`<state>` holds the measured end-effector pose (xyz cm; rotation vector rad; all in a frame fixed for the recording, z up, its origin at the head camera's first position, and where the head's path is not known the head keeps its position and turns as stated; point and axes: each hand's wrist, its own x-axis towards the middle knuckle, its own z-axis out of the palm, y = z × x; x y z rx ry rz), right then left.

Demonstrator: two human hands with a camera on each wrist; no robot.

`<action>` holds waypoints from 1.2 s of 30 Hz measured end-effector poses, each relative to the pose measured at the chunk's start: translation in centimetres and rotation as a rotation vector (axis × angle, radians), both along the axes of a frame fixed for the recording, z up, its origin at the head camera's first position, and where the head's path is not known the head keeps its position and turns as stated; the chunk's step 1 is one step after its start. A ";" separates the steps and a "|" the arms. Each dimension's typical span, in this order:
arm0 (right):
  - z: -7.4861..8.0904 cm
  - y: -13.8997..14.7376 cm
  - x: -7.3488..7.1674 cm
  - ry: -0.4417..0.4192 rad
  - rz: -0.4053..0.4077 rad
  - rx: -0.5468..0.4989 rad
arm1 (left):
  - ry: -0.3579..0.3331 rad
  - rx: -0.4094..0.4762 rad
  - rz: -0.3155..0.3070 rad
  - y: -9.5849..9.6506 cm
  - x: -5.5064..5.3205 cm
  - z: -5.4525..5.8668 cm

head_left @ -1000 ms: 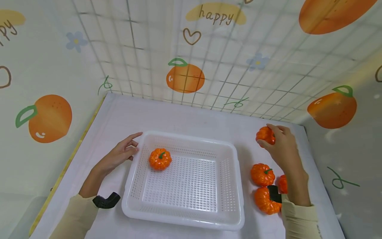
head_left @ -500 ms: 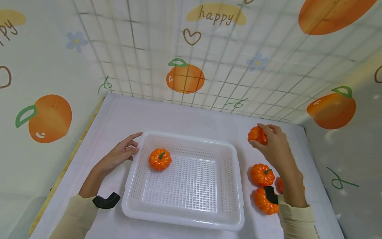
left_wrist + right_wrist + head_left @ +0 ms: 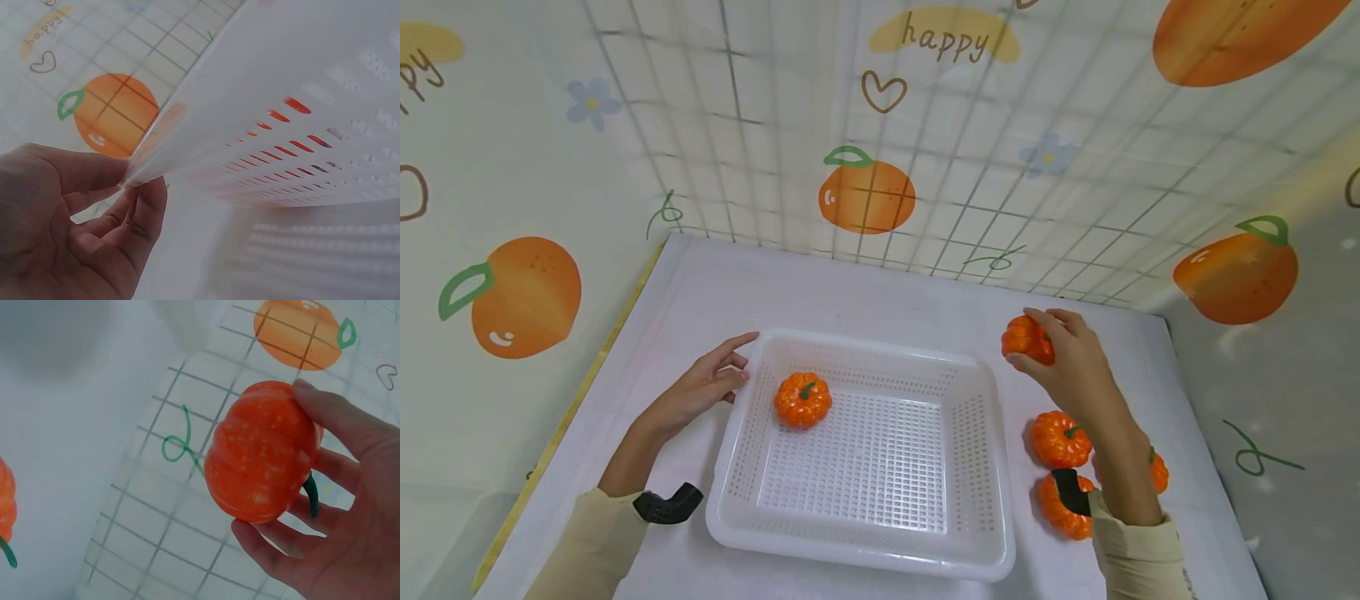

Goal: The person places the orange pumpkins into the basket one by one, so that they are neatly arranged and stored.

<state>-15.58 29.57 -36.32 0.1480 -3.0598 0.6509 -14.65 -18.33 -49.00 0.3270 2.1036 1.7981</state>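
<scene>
My right hand holds a small orange pumpkin between thumb and fingers, to the right of the white basket. In the right wrist view this pumpkin is tilted, its green stem turned toward the palm. At the basket's left side, my left hand grips the rim near the far corner; the left wrist view has the rim between its fingertips. Inside the basket, toward the left, sits another pumpkin, its stem up.
Beside the basket's right wall stand a pumpkin and, nearer me, a second one partly covered by the black wrist strap. My right forearm hides most of a further pumpkin. A printed, gridded curtain hangs behind the white table.
My right hand has carried its pumpkin leftward, closer to the basket's far right corner. The left hand, the basket and the other pumpkins have stayed in place.
</scene>
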 end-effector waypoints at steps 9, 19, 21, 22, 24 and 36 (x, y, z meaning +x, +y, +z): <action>0.2 -1.5 0.5 0.003 0.008 -0.002 | -0.001 0.000 -0.001 0.0 0.0 0.0; 0.1 -2.6 0.6 -0.005 0.072 -0.026 | -0.005 0.003 -0.004 0.0 0.0 0.0; 0.0 -3.0 0.6 -0.014 0.090 -0.026 | -0.005 0.002 -0.004 -0.1 0.0 0.0; -0.1 -3.2 0.6 -0.019 0.097 -0.026 | -0.004 0.001 -0.005 -0.1 0.0 0.0; -0.2 -3.6 0.6 -0.021 0.113 -0.025 | -0.003 0.004 -0.007 -0.1 0.0 0.0; -1.0 -5.4 0.8 -0.005 0.181 -0.042 | 0.007 0.003 -0.010 -0.1 -0.1 0.0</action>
